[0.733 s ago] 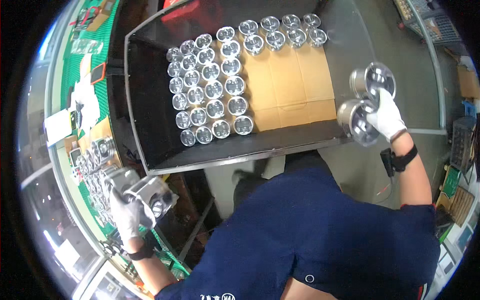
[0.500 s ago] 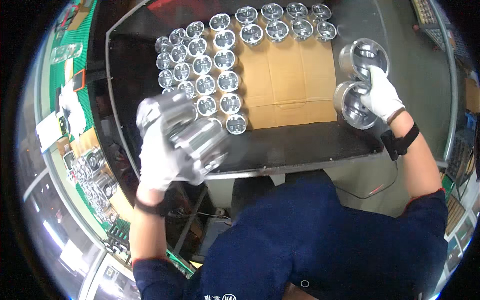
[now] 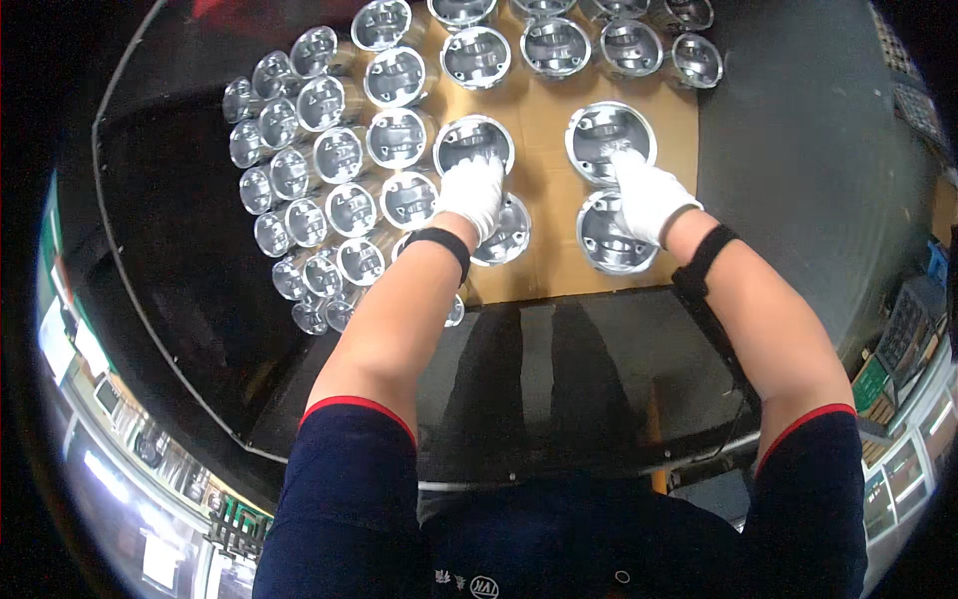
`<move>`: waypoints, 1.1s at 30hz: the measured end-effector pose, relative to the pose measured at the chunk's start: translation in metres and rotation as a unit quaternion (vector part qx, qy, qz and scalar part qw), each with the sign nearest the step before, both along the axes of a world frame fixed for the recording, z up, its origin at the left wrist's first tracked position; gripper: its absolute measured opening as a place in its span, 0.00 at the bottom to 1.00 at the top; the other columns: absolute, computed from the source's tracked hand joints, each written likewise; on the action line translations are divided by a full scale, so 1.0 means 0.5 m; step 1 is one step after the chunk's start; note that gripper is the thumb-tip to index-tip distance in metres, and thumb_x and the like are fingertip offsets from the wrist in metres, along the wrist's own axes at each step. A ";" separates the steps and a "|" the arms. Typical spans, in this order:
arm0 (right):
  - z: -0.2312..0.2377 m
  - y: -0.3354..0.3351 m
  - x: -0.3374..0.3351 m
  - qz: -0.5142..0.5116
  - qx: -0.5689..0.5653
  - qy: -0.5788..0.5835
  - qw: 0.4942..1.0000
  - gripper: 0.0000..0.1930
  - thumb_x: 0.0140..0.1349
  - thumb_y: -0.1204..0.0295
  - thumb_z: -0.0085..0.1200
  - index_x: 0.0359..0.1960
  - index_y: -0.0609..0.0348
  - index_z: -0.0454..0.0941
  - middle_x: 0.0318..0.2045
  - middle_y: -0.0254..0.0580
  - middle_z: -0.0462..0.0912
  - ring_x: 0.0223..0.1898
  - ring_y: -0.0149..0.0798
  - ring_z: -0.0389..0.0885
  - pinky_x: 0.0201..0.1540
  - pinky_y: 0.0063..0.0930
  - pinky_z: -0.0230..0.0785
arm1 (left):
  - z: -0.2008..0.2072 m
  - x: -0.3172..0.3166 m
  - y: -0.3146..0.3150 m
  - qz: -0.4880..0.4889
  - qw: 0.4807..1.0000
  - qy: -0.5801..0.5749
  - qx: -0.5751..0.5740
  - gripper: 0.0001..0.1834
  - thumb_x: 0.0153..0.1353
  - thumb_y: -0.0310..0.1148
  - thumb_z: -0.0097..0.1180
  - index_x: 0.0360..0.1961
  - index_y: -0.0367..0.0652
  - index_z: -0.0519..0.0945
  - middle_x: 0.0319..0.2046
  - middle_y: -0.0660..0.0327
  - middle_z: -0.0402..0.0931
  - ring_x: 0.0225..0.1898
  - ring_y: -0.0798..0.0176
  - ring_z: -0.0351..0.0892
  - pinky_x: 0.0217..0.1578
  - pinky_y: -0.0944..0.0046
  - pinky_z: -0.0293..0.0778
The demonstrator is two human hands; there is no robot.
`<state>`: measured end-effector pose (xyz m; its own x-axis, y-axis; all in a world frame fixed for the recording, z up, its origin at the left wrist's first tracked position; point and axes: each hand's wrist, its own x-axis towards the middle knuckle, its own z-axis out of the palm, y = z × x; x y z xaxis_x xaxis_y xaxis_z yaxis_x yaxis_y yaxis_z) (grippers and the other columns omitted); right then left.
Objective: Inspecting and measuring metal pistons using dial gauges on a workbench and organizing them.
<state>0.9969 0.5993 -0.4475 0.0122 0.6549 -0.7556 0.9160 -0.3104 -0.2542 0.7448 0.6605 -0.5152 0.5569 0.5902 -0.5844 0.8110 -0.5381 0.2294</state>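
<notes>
Two round metal pieces [image 3: 474,133] are held by the left hand [image 3: 472,200], two more [image 3: 602,128] by the right hand [image 3: 654,200]; both white-gloved. Each hand: partly curled, fingers reaching into the far piece's hollow, glove covering part of the near piece. Thumb positions: cannot tell. All four are over the cardboard sheet [image 3: 549,275] inside the black bin [image 3: 170,200]; contact with cardboard unclear. Similar pieces [image 3: 397,138] stand in rows leftward and beyond.
</notes>
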 end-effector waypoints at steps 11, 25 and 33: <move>-0.278 0.090 -0.099 -0.240 -0.033 0.025 0.970 0.25 0.73 0.53 0.31 0.61 0.51 0.72 0.56 0.58 0.77 0.56 0.60 0.75 0.59 0.44 0.67 | -0.218 -0.022 0.061 -0.007 0.997 -0.044 0.070 0.25 0.50 0.28 0.62 0.51 0.41 0.72 0.46 0.47 0.76 0.49 0.44 0.76 0.50 0.51 0.74; -0.285 0.057 -0.096 -0.057 0.064 -0.030 0.996 0.34 0.64 0.62 0.52 0.71 0.49 0.55 0.73 0.56 0.54 0.62 0.62 0.70 0.64 0.49 0.65 | -0.085 -0.079 -0.021 0.102 0.980 -0.149 0.083 0.36 0.50 0.28 0.63 0.62 0.36 0.66 0.59 0.42 0.69 0.60 0.40 0.68 0.61 0.50 0.68; -0.013 -0.129 -0.060 -0.063 0.140 0.006 0.988 0.37 0.59 0.68 0.57 0.70 0.56 0.56 0.67 0.59 0.63 0.63 0.59 0.69 0.65 0.45 0.64 | 0.346 -0.385 -0.162 0.378 0.922 -0.078 0.029 0.35 0.57 0.34 0.65 0.64 0.38 0.66 0.58 0.43 0.72 0.60 0.44 0.72 0.59 0.53 0.71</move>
